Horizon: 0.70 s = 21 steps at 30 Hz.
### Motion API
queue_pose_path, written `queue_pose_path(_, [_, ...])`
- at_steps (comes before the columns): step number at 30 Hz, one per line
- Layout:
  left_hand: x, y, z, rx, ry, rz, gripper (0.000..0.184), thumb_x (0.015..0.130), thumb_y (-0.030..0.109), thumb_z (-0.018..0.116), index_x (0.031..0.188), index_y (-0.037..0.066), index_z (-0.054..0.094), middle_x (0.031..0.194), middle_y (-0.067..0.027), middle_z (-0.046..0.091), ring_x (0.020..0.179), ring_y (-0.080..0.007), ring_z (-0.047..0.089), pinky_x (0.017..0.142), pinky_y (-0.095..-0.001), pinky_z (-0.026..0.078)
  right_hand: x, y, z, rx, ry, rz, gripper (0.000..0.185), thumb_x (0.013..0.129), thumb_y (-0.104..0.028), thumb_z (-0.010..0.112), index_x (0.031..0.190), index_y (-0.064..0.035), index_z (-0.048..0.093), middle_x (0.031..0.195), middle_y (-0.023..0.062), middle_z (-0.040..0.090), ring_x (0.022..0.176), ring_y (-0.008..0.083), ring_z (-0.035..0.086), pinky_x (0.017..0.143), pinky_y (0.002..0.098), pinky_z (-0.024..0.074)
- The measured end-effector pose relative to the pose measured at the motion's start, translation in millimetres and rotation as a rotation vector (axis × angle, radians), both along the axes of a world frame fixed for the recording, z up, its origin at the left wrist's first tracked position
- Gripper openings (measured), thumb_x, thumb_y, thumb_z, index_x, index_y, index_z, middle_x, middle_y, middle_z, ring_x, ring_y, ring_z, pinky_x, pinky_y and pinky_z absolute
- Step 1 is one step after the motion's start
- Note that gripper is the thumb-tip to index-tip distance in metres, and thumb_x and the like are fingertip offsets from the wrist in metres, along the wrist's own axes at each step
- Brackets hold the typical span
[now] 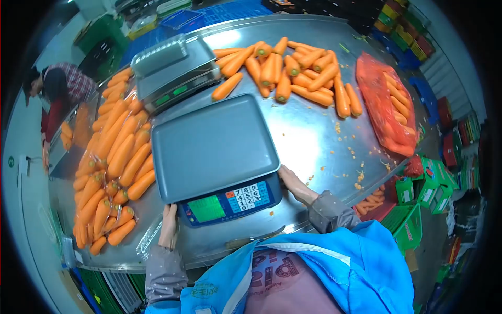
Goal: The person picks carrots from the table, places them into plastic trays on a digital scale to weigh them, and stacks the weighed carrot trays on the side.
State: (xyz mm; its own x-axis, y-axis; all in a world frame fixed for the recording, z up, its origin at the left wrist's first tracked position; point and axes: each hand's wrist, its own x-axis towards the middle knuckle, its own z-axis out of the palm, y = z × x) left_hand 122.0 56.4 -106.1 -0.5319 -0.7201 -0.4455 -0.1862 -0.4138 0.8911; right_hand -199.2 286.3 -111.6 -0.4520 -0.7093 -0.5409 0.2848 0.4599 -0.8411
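A digital weighing scale (217, 144) with a flat grey pan, green display and number keypad stands on the metal table in front of me. My left hand (168, 226) grips its near left corner, the fingertips partly hidden under the pan. At its right side my right hand (296, 184) holds the edge, thumb and fingers against the body. The pan bears nothing. Between the scale and my body lies a knife (243, 241). A clear plastic tray (149, 239) rests beside my left hand.
Bagged carrots (123, 149) cover the table's left side; loose carrots (308, 73) are heaped at the back. A second scale (180, 78) bears clear trays (159, 56). A red mesh bag of carrots (387, 104) lies far right. Another person (65, 86) bends at the left.
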Motion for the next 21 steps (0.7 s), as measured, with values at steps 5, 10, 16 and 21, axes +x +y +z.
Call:
queue_pose_path(5, [-4.6,44.8,-12.7,-0.057,-0.014,-0.045,0.049,0.097,0.024,0.043,0.139,0.003,0.027,0.135,-0.0064,0.040,0.122,-0.0175,0.039,0.101,-0.0323,0.031,-29.1,30.7,-4.2,-0.087,0.093,0.040,0.050,0.097,-0.036,0.035,0.127,0.0034,0.042,0.120,0.0180,0.052,0.113,0.0238,0.048,0.097,0.0318,0.0367])
queue_pose_path(10, [-1.3,58.3,-29.8,-0.256,-0.201,0.049,0.049,0.098,0.027,0.041,0.137,-0.002,0.029,0.135,-0.0140,0.037,0.122,-0.0207,0.035,0.103,-0.0306,0.026,-25.1,41.1,-31.9,-0.120,0.173,0.091,0.049,0.095,-0.038,0.039,0.128,-0.0016,0.040,0.115,0.0231,0.056,0.105,0.0312,0.056,0.089,0.0365,0.0427])
queue_pose_path(16, [-7.4,58.0,-5.4,-0.274,-0.378,-0.050,0.056,0.099,0.034,0.035,0.142,0.001,0.018,0.139,-0.0140,0.032,0.123,-0.0224,0.035,0.103,-0.0333,0.027,-31.3,40.4,-8.3,-0.072,0.210,0.161,0.049,0.094,-0.044,0.038,0.121,-0.0031,0.044,0.109,0.0224,0.058,0.101,0.0337,0.058,0.084,0.0399,0.0443])
queue_pose_path(21, [-15.5,58.6,22.4,-0.767,-0.879,-0.315,0.040,0.091,0.027,0.049,0.121,0.000,0.050,0.122,-0.0223,0.050,0.111,-0.0331,0.047,0.098,-0.0381,0.033,-31.5,38.8,-15.3,-0.072,0.270,0.176,0.054,0.093,-0.048,0.036,0.122,-0.0021,0.043,0.113,0.0218,0.057,0.103,0.0356,0.056,0.086,0.0438,0.0432])
